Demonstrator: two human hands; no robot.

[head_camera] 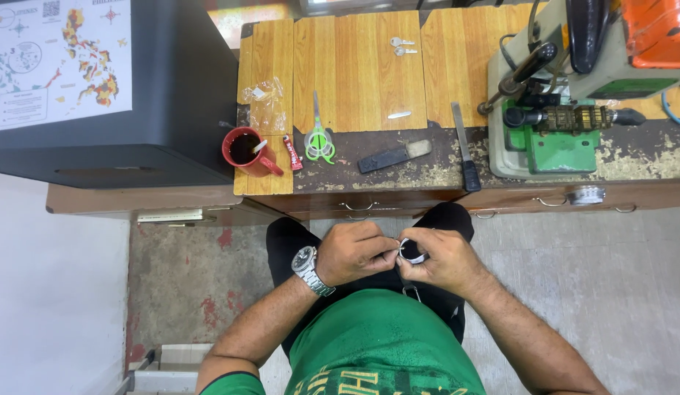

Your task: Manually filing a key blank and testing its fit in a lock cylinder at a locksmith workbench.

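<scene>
Key ring [411,251] between both hands

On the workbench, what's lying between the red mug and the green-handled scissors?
In the head view, a small red tube lies between the red mug and the green-handled scissors, close beside the mug's handle. Nothing else shows on that stretch.

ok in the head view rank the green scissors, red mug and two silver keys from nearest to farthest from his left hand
From the left hand:
1. Green scissors, on the bench's front edge, just above the hand.
2. Red mug, front edge, further left.
3. Two silver keys, at the back of the bench.
</scene>
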